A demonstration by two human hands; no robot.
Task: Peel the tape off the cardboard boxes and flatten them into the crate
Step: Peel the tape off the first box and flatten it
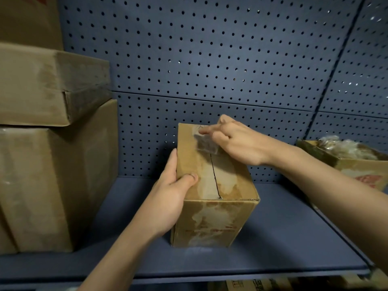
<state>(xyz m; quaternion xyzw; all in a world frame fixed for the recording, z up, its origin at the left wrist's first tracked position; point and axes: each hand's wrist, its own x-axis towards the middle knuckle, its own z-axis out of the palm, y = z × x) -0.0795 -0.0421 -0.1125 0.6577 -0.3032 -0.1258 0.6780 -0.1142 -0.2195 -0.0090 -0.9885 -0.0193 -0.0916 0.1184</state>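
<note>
Tape (206,143) pinched by right hand (241,144) atop box (214,217).

No legible text. Red print on small box (212,219) front blurred; red marks on right box (366,177) unreadable.

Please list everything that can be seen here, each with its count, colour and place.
box: one, brown, middle of shelf
tape: one strip, greyish clear, partly lifted from the box top
left boxes: at least three, brown, stacked at left
open box: one, brown, right edge, contents blurred
shelf: one, dark blue, under the boxes
pegboard: one, dark blue, behind
left hand: one, grips the box's left side, thumb on top
right hand: one, fingers pinch the tape
</note>
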